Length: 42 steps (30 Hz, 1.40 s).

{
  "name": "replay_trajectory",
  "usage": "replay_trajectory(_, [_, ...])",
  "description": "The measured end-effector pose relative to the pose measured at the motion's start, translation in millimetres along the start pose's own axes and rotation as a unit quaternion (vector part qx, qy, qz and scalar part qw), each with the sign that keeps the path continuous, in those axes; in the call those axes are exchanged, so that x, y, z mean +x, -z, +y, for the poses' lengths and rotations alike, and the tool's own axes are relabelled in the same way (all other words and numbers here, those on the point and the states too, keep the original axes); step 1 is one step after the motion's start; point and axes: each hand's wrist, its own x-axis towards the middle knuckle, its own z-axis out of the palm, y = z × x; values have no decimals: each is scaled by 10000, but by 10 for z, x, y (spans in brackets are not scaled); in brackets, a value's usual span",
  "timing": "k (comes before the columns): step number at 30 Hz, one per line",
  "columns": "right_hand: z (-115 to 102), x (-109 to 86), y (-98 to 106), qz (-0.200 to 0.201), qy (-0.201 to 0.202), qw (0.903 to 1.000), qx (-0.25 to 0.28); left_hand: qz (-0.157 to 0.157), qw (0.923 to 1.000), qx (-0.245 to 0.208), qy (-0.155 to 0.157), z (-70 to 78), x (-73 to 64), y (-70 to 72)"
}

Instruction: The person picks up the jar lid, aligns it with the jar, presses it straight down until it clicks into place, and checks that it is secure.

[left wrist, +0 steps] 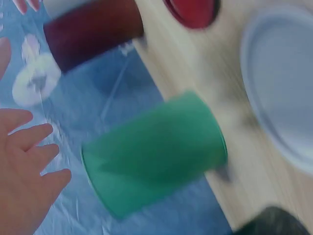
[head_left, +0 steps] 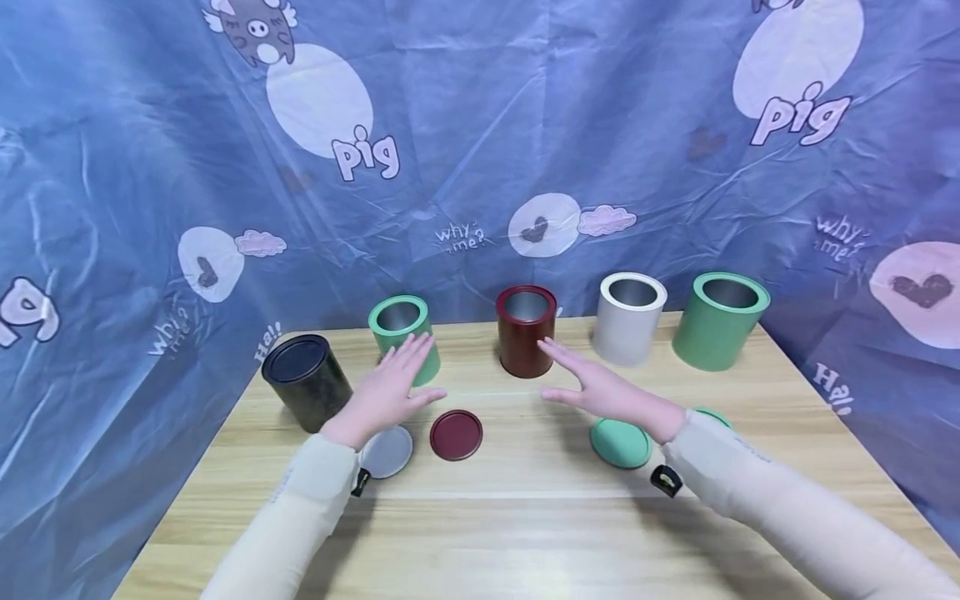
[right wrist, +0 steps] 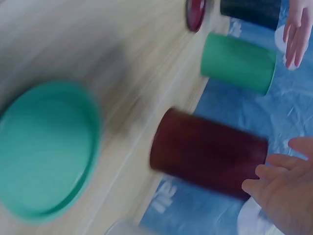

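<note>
In the head view, the left hand (head_left: pixel 384 396) was spread wide over the table (head_left: pixel 517 533), fingers straight toward one o'clock and thumb out toward three. From it, the small green can (left wrist: pixel 154 154) stood at one o'clock, and the wrist view showed a gap between the two. The black can (head_left: pixel 311 387), its top covered, stood at nine. The grey lid (head_left: pixel 388 454) lay at six, partly behind the wrist, and the red lid (head_left: pixel 456 435) at four.

The right hand (head_left: pixel 603 389) was wide too, its fingers pointing to ten o'clock and its thumb to nine. The red can (head_left: pixel 525 346) stood at ten, its edge overlapped by the fingertips; whether they touched it could not be told. The white can (head_left: pixel 626 333) was at one o'clock and the big green can (head_left: pixel 712 337) at two, both upright and open-topped. At five lay the green lid (head_left: pixel 621 443); another lid (head_left: pixel 714 414), also green, showed at four, mostly hidden by the sleeve (head_left: pixel 720 467). A blue cloth (head_left: pixel 465 167) hung behind.
</note>
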Motion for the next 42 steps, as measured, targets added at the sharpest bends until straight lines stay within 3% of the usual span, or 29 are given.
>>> replay_trajectory(7, [314, -318, 159, 52, 31, 9999, -155, -356, 9982, 170, -457, 335, 170, -267])
replay_trajectory(16, [592, -676, 235, 67, 123, 9970, -765, -778, 9947, 168, -652, 698, 369, -579])
replay_trajectory(29, [793, -1022, 324, 94, 212, 9964, -819, -1114, 9882, 333, -996, 1186, 623, -920])
replay_trajectory(38, [1006, -1214, 309, 381, 791, 9883, -1247, -1246, 9835, 583, -1175, 1460, 751, -1121])
replay_trajectory(42, [1020, -1270, 310, 347, 611, 9906, -1177, -1430, 9809, 634, -1155, 1549, 792, -1199])
